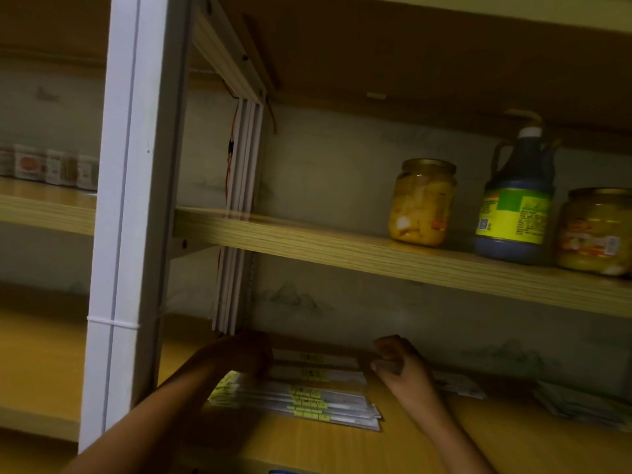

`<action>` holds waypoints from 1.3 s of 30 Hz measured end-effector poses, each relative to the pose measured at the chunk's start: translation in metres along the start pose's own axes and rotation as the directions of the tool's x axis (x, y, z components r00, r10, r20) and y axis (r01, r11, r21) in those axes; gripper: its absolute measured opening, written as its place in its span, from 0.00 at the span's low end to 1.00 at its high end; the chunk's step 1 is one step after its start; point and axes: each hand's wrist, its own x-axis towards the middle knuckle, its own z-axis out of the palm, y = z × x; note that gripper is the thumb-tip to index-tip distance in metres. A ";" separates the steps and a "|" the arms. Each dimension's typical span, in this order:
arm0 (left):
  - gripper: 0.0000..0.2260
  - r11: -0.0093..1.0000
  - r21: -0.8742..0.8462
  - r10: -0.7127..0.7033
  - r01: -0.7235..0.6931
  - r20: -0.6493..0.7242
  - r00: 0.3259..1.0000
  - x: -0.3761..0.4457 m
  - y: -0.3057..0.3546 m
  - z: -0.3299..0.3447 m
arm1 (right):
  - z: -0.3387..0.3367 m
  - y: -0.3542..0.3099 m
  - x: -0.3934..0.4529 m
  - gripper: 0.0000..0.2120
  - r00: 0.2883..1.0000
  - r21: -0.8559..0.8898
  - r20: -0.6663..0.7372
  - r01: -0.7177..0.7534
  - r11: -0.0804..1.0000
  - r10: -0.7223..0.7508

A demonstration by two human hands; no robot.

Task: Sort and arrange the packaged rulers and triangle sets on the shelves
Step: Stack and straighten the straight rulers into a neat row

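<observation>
A dim wooden shelf (444,449) fills the lower frame. The packaged rulers (307,395) at bottom centre are gripped at opposite ends by the left hand (239,354) and the curled right hand (400,364). At right, pale fruit is held in two jars (424,203).

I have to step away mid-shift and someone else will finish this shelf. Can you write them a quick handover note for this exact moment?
Left hand: on the left end of the back rows of long clear-packaged rulers with yellow labels; grip unclear in the dim light.
Right hand: curled at the right end of those rows, apparently pinching a package end.
Done: rulers stacked in a row on the wooden lower shelf.
Left: loose flat packets and the pile further right are unsorted. Jars and the sauce bottle stand on the shelf above.
</observation>
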 end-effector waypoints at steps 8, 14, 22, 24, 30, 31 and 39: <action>0.18 0.974 0.213 0.077 -0.076 0.003 0.997 -0.011 0.005 -0.001 | 0.001 -0.001 0.000 0.14 0.999 -0.068 -0.048 0.010 0.998 -0.013; 0.12 0.959 0.168 0.272 -0.230 -0.294 0.916 -0.026 -0.008 0.002 | 0.002 -0.006 0.003 0.13 0.999 -0.097 -0.042 -0.011 0.995 0.006; 0.15 0.849 -0.034 0.361 -0.528 -0.692 0.625 -0.049 -0.016 0.013 | 0.015 -0.020 0.033 0.11 0.959 -0.308 0.274 0.010 0.951 0.078; 0.17 0.828 -0.063 0.357 -0.557 -0.707 0.610 -0.049 -0.022 0.017 | 0.020 -0.012 0.042 0.13 0.934 -0.353 0.341 0.022 0.936 0.107; 0.09 0.790 -0.039 0.364 -0.612 -0.773 0.519 -0.050 -0.021 0.018 | 0.028 0.004 0.051 0.25 0.886 -0.440 0.410 -0.016 0.898 0.216; 0.09 0.786 -0.031 0.361 -0.618 -0.787 0.500 -0.050 -0.020 0.018 | 0.027 0.004 0.051 0.24 0.890 -0.426 0.404 -0.021 0.905 0.211; 0.09 0.796 0.086 0.402 -0.599 -0.815 0.418 -0.047 -0.026 0.018 | 0.023 -0.003 0.046 0.12 0.903 -0.286 0.397 -0.050 0.957 0.166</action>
